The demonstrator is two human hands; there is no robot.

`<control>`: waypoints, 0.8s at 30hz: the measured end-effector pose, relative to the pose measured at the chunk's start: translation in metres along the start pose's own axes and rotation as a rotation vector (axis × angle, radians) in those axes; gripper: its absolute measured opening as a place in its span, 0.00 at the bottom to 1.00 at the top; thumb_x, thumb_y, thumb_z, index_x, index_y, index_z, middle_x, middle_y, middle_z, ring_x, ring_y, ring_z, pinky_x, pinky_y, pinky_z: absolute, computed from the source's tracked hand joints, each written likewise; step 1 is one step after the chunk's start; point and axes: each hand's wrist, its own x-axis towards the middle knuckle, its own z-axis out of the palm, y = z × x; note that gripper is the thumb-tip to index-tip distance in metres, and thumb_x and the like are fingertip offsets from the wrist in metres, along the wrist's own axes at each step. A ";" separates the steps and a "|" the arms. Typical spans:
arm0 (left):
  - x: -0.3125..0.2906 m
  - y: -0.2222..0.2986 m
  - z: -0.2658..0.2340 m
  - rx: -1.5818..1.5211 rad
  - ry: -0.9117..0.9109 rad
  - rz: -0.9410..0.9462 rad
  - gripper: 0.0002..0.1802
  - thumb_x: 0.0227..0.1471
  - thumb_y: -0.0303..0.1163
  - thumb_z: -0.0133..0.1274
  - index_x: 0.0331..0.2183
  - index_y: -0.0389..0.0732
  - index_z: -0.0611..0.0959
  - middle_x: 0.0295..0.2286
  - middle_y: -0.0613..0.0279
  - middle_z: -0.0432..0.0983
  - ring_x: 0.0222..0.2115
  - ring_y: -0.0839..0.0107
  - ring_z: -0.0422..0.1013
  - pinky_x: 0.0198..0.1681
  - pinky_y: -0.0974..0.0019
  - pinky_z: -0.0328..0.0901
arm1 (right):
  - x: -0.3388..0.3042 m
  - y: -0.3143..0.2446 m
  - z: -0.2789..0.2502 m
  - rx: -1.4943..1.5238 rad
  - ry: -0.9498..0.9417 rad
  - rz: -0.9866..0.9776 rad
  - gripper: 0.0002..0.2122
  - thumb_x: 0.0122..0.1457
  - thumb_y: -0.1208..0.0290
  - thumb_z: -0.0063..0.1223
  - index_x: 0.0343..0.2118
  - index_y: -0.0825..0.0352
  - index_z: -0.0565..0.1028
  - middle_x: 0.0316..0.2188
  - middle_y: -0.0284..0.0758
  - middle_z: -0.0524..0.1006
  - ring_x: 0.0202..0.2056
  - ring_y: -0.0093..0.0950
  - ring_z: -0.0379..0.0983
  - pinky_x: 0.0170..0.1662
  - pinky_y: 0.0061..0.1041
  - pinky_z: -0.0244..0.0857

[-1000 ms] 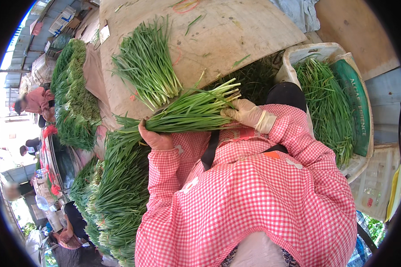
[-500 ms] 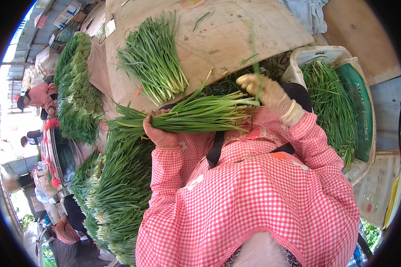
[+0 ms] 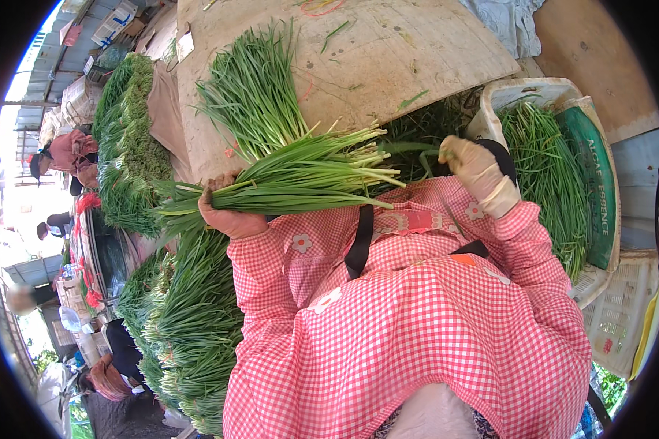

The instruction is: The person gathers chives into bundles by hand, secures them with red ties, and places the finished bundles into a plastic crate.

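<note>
My bare left hand (image 3: 231, 208) is closed around the leafy part of a bunch of chives (image 3: 307, 175), held almost level above my lap. The pale stem ends point right, toward my other hand. My right hand (image 3: 479, 172), in a pale glove, is closed just right of those ends, with a blurred green chive leaf (image 3: 417, 148) running to its fingers. Beyond the held bunch, another pile of chives (image 3: 260, 91) lies on the wooden board (image 3: 388, 58), its lower stems partly hidden by the bunch.
A white crate (image 3: 490, 110) of chives with a green sack stands at my right. Big heaps of chives (image 3: 198, 322) rise at my left, and a further heap (image 3: 124, 146) lies beyond. Other people (image 3: 69, 157) are at the far left. Loose trimmings lie under the board's edge.
My left hand has moved left with the bunch, whose stem ends have swung up and away from me. My right hand has shifted slightly right, away from the stems.
</note>
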 end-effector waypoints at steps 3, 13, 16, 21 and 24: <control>-0.001 -0.004 0.009 -0.057 -0.037 -0.031 0.08 0.44 0.32 0.43 0.19 0.46 0.63 0.16 0.70 0.58 0.20 0.74 0.58 0.36 0.65 0.58 | 0.006 -0.012 -0.015 0.438 -0.018 0.042 0.04 0.56 0.72 0.44 0.30 0.65 0.71 0.20 0.32 0.70 0.23 0.23 0.66 0.27 0.23 0.60; -0.013 -0.011 0.030 -0.190 -0.388 -0.131 0.10 0.42 0.32 0.44 0.17 0.47 0.61 0.16 0.73 0.56 0.23 0.76 0.58 0.39 0.69 0.57 | 0.038 -0.076 0.033 0.151 -0.340 -0.009 0.22 0.52 0.51 0.47 0.40 0.66 0.72 0.34 0.44 0.75 0.38 0.40 0.71 0.42 0.32 0.62; -0.017 -0.013 0.032 -0.164 -0.361 -0.121 0.08 0.43 0.32 0.43 0.18 0.47 0.62 0.16 0.72 0.56 0.23 0.75 0.58 0.41 0.66 0.57 | 0.041 -0.084 0.036 0.365 -0.426 0.012 0.20 0.51 0.59 0.52 0.44 0.64 0.71 0.36 0.40 0.75 0.40 0.35 0.71 0.44 0.28 0.62; -0.014 -0.018 0.028 -0.185 -0.338 -0.124 0.06 0.44 0.31 0.40 0.19 0.45 0.64 0.17 0.71 0.57 0.23 0.74 0.58 0.44 0.63 0.58 | 0.043 -0.054 0.065 0.692 -0.419 0.052 0.16 0.52 0.65 0.51 0.42 0.67 0.72 0.34 0.37 0.76 0.36 0.28 0.71 0.41 0.24 0.63; -0.011 -0.020 0.029 -0.170 -0.252 -0.093 0.05 0.44 0.31 0.38 0.19 0.43 0.65 0.17 0.68 0.60 0.23 0.73 0.61 0.46 0.59 0.59 | 0.042 -0.051 0.067 1.114 -0.302 0.208 0.10 0.53 0.69 0.51 0.37 0.67 0.74 0.31 0.32 0.76 0.32 0.22 0.71 0.38 0.20 0.64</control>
